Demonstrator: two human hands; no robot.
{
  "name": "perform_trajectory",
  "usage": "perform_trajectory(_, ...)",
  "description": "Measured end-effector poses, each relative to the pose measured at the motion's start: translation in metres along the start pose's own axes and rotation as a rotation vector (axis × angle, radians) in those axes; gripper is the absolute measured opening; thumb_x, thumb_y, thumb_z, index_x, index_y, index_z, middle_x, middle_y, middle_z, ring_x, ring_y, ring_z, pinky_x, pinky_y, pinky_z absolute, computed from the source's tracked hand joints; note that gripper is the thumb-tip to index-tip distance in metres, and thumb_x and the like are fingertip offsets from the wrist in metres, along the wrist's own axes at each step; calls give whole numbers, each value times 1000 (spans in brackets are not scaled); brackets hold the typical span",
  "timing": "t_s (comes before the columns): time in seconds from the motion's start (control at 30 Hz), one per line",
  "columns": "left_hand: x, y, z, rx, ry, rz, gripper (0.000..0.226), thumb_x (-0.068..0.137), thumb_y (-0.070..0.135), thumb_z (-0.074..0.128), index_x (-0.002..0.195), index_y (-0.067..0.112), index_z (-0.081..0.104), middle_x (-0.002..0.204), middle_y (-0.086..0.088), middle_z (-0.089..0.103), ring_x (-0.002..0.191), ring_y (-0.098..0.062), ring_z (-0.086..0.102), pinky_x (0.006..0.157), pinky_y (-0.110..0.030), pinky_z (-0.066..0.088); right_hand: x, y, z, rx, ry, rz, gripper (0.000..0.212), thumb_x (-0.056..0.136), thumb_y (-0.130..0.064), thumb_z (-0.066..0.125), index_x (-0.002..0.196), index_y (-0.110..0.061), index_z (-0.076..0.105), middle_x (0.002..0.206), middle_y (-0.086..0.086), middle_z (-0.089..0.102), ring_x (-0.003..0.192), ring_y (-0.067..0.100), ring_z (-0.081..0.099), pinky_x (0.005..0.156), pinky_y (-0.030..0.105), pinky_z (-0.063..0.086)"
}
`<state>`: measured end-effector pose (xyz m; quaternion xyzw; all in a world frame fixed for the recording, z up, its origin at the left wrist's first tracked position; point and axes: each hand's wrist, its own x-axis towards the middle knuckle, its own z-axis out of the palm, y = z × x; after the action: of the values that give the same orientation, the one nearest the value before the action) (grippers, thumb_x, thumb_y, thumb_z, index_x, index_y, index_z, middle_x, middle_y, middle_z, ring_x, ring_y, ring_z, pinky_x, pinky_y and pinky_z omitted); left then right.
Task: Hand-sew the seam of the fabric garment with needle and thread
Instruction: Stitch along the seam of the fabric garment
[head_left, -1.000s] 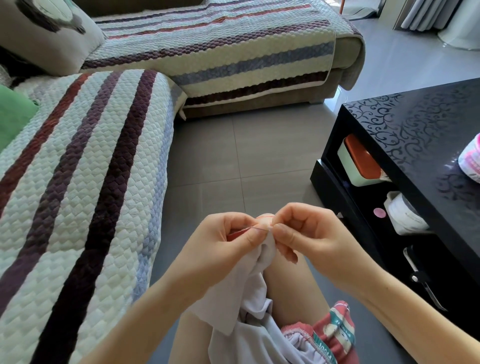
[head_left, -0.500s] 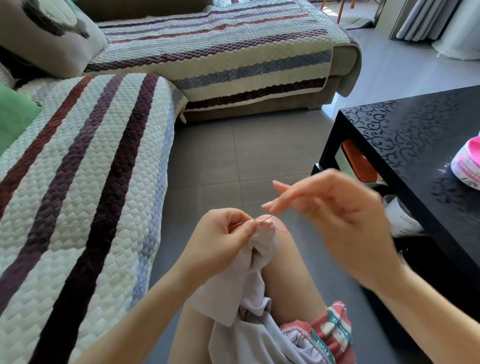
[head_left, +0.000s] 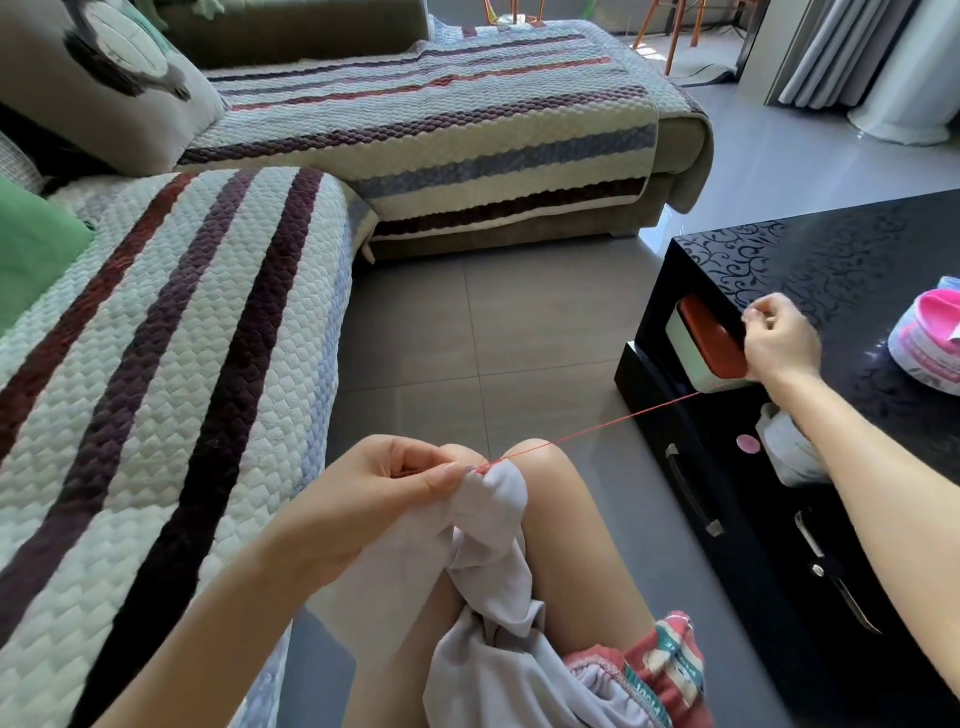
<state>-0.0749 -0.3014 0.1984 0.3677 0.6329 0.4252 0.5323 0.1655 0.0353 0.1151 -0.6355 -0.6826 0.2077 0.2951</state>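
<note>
Close to the camera, the left hand (head_left: 395, 493) pinched a bunched fold of the white garment (head_left: 488, 525) between thumb and curled fingers, holding it up just in front of a bare knee (head_left: 540, 457). The rest of the cloth trailed down into the lap, over patterned red shorts (head_left: 670, 670).

From that pinched fold a red thread (head_left: 597, 428) ran taut, up and to the right, toward the right hand (head_left: 779, 343). That hand was raised well apart from the left, its fingers curled and its thumb and forefinger pressed together at the far end of the thread. The needle was too small to make out.

Behind the right hand stood a black table (head_left: 831, 260) with a scroll pattern on its glossy top. A box with a red lid (head_left: 706, 348) sat on the shelf beneath the top, and a pink-and-white object (head_left: 924, 343) lay on the tabletop at the right edge of the frame. A small pink disc (head_left: 748, 443) and a metal tool (head_left: 836, 582) lay lower on the table's near side.

To the left, a sofa under a quilted striped cover (head_left: 182, 364) filled the frame, with a green cushion (head_left: 31, 249) and a grey cushion (head_left: 104, 78) toward its far end. Grey floor tiles (head_left: 467, 338) lay between sofa and table, and pale curtains (head_left: 831, 52) hung at far right.
</note>
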Motion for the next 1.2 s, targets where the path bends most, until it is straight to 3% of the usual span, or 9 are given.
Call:
perform_trajectory(0.07,0,-1,-1,-2,13,-9,26,76,34,65,80,11,78,71,-5,66,64,-7,57,55,-15,44,-21,-24,3,22,-56,-138,12,96,-22,51,97,-16,61,78,3,62,84,32,59,75,36,39)
perform_trajectory(0.13,0,-1,-1,9,19,-13,27,76,34,65,80,11,77,72,-4,66,64,-7,57,56,-16,44,-64,-60,1,196,-215,-376,7,92,-22,61,87,-24,64,62,-10,55,63,10,53,64,26,39)
perform_trajectory(0.27,1,-1,0,31,7,3,30,78,32,62,83,6,75,75,-5,66,69,-10,58,60,-18,44,-159,-103,-14,382,-627,-745,7,86,-14,69,92,-13,72,59,-27,56,49,1,42,54,8,31)
perform_trajectory(0.33,1,0,0,31,3,11,31,79,32,62,83,4,74,75,-6,65,70,-11,57,61,-19,44,-180,-106,-12,343,-675,-826,14,85,-21,68,95,-12,73,59,-34,52,50,0,43,54,6,31)
perform_trajectory(0.47,0,3,1,24,-15,21,28,79,31,62,82,7,76,72,-3,65,67,-8,57,58,-15,44,-188,-106,0,316,-598,-900,25,85,-41,61,93,-20,74,63,-32,49,53,-1,42,55,7,31)
perform_trajectory(0.63,0,8,3,4,-52,29,22,81,28,60,80,15,78,69,3,67,65,-4,59,58,-14,46,-186,-109,8,312,-537,-943,16,84,-33,65,82,-19,73,56,-29,47,56,-5,46,56,6,32)
perform_trajectory(0.83,1,9,3,1,-40,22,18,83,27,64,74,20,78,66,4,66,60,-2,57,55,-12,44,-142,-118,-15,130,-54,-1125,18,88,-18,56,77,-11,69,72,-2,67,61,20,60,57,31,42)
perform_trajectory(0.97,1,7,3,8,-54,19,22,89,21,64,71,18,76,62,6,61,55,-1,54,52,-11,42,-99,-132,-39,74,227,-971,18,89,-17,59,78,-8,69,69,5,68,57,19,56,57,26,32)
perform_trajectory(1.2,-1,0,0,21,-55,18,26,81,27,61,75,5,73,64,-4,59,58,-6,53,53,-14,42,-59,-130,-46,-2,249,-784,18,87,-18,56,84,-6,69,76,12,68,68,27,57,60,32,35)
